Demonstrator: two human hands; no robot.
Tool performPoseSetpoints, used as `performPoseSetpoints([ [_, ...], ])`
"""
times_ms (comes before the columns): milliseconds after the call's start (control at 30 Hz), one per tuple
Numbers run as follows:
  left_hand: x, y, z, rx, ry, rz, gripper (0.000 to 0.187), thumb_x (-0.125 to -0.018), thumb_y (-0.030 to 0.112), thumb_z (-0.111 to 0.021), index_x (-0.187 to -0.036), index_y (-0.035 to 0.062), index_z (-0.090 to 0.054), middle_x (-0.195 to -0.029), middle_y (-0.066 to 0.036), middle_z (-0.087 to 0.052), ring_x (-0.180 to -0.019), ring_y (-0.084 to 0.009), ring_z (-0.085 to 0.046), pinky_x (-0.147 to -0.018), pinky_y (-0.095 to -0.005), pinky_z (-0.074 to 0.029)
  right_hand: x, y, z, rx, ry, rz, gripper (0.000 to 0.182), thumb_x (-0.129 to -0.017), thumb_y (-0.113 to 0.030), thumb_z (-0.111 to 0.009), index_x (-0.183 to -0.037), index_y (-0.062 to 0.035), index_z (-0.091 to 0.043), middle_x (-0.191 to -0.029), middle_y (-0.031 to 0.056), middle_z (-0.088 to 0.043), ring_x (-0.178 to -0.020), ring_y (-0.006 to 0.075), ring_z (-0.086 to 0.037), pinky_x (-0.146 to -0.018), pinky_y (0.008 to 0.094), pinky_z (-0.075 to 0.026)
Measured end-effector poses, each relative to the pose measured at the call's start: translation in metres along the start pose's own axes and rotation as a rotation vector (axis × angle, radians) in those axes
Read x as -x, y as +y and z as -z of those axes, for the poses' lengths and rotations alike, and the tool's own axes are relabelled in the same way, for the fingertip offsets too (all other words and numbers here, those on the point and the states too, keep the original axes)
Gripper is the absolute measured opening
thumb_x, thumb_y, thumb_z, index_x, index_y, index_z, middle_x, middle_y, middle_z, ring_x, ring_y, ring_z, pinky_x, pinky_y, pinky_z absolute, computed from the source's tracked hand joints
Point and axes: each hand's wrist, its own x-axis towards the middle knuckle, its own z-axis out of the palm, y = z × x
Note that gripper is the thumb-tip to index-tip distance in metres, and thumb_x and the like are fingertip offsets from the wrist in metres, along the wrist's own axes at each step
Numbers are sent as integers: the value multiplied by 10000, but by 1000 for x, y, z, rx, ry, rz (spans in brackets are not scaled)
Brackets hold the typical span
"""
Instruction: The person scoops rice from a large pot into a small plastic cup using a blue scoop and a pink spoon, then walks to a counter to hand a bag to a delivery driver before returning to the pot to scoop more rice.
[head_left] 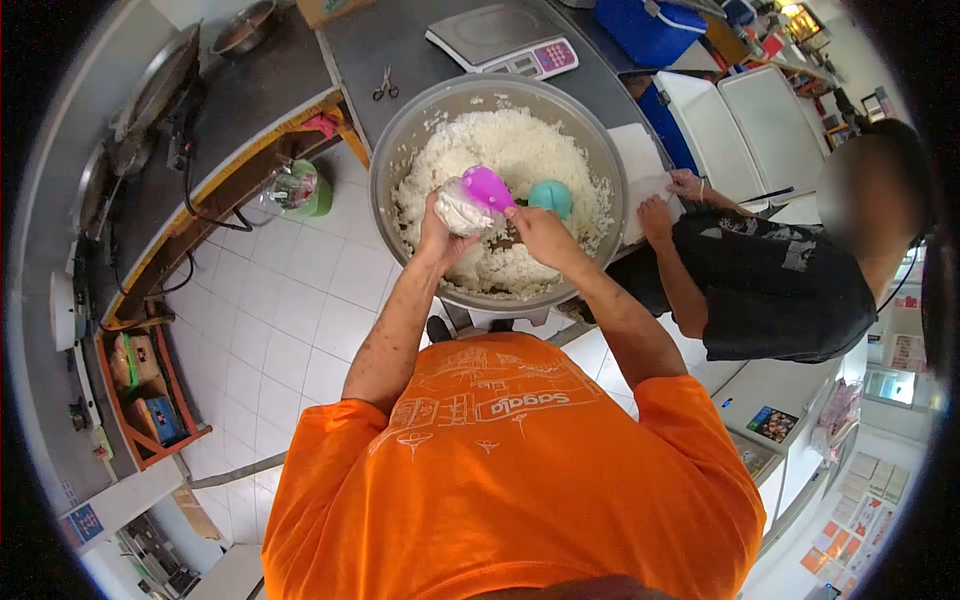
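Observation:
A large metal pot (385,205) full of white cooked rice (470,135) stands in front of me. Over it, my left hand (437,232) is closed around a clear plastic bag of rice (463,214). My right hand (541,238) grips a purple rice paddle (486,188) by its handle. The paddle's broad blade is right at the top of the bag and overlaps it in this view. Just beyond my right hand, a teal rounded scoop or bowl (550,198) rests in the rice.
Behind the pot, a digital scale (500,45) and scissors (385,84) lie on the dark counter. A co-worker (780,270) in black stands at the right, hands on a plastic sheet. A green bin (314,190) is on the tiled floor at left. Blue coolers (650,30) stand at the far right.

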Motion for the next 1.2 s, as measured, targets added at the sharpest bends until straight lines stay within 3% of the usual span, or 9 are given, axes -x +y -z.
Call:
performPoseSetpoints([
  [100, -4, 4, 2, 85, 49, -5, 488, -925, 483, -243, -1138, 144, -522, -977, -35, -610, -883, -139, -595, -580, -256, -523, 16, -11, 2, -179, -37, -223, 436, -953, -328, -358, -941, 34, -600, -879, 280, -592, -839, 468, -555, -765, 476, -445],
  [133, 0, 4, -1, 88, 56, -8, 488, -925, 483, -243, -1138, 144, -522, -977, -35, -610, -883, -139, -595, -580, -256, -523, 26, -19, -10, -111, 63, -3, 425, -951, -325, -370, -954, 34, -597, -872, 278, -596, -853, 460, -560, -775, 476, -445],
  [233, 5, 2, -7, -46, 127, -36, 477, -920, 498, -239, -1123, 173, -523, -971, -22, -605, -854, -135, -592, -601, -276, -515, 21, -30, -21, -36, 7, -172, 419, -950, -323, -378, -972, 37, -590, -852, 284, -595, -840, 453, -569, -774, 471, -448],
  [400, 0, -1, 10, -173, 49, -6, 470, -913, 511, -277, -1188, 192, -485, -1011, -21, -602, -860, -143, -584, -647, -305, -476, -4, 3, -9, -65, -57, -93, 469, -954, -367, -364, -981, 51, -576, -791, 286, -588, -744, 444, -570, -717, 465, -456],
  [500, 3, 9, -2, -205, 125, -65, 483, -914, 509, -269, -1208, 183, -470, -1040, -36, -596, -919, -153, -574, -644, -319, -476, -5, -24, 14, -472, -254, -477, 519, -953, -400, -354, -912, 60, -593, -780, 275, -593, -738, 421, -575, -720, 462, -451],
  [567, 8, 10, 6, -207, 90, -130, 499, -912, 513, -275, -1222, 170, -463, -1079, -52, -587, -986, -164, -559, -661, -339, -479, -11, -4, -8, -14, -174, -58, 551, -935, -438, -384, -845, 57, -609, -792, 251, -612, -736, 376, -595, -724, 468, -456],
  [733, 28, 40, 26, -139, 171, -274, 522, -901, 540, -298, -1228, 169, -464, -1101, -40, -596, -969, -164, -588, -649, -312, -504, -13, 15, 28, 717, -285, -159, 289, -800, -277, -575, -879, -13, -663, -865, 191, -654, -827, 310, -645, -681, 416, -502],
  [833, 35, 46, 27, -84, 134, -263, 543, -896, 556, -309, -1231, 158, -462, -1097, -33, -601, -948, -158, -599, -642, -298, -518, -31, 53, -16, 923, -330, -64, 238, -775, -254, -572, -832, -45, -670, -872, 165, -658, -814, 309, -644, -713, 425, -505],
  [1200, 58, 43, 13, 158, 128, -200, 481, -941, 456, -285, -1282, 140, -406, -1270, -64, -482, -1100, -202, -526, -853, -351, -500, -30, 70, -10, 404, -656, -108, 305, -715, -269, -617, -876, -18, -680, -809, 166, -666, -744, 292, -648, -633, 362, -493],
])
